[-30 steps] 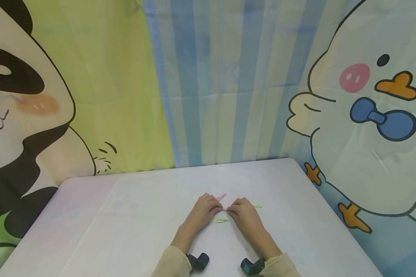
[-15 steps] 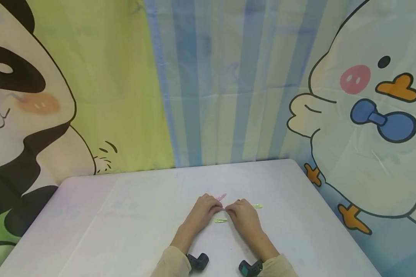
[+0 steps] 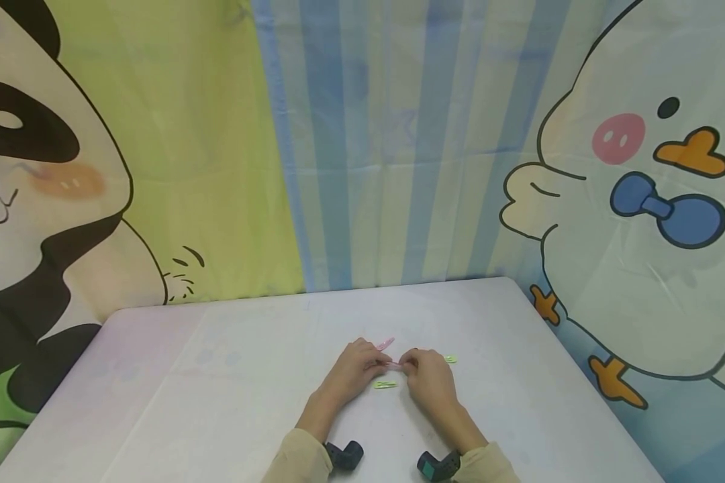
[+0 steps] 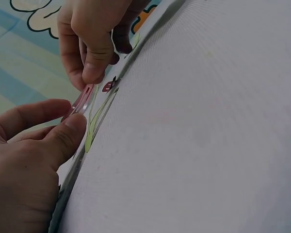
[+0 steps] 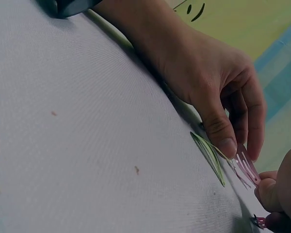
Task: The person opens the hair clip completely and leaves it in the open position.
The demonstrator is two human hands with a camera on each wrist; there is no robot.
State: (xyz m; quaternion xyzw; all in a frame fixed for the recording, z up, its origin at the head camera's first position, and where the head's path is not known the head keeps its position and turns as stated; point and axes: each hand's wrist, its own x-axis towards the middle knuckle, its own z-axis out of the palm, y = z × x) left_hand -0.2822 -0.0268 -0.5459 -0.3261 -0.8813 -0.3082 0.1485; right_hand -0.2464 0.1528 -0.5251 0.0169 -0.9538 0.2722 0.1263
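Low over the table, my left hand [image 3: 356, 367] pinches one end of a pink snap hair clip [image 5: 247, 167] between thumb and fingers. My right hand [image 3: 427, 379] pinches its other end, at the edge of the right wrist view. The clip spans the gap between my fingertips in the left wrist view. Just behind my left hand lies a second pink hair clip [image 3: 386, 343]. A green hair clip [image 3: 385, 385] lies between my wrists, and another green clip [image 3: 451, 359] shows partly past my right hand. By the right fingers is a small dark red and black piece [image 4: 108, 86], its kind unclear.
The white table [image 3: 217, 389] reaches back to a curtain [image 3: 368, 147] printed with a panda and a duck. Black wrist cameras [image 3: 346, 456] sit by both sleeves.
My right hand has shifted slightly to the right, and more of the pink clip shows between my hands. My left hand and the loose clips stay in place.
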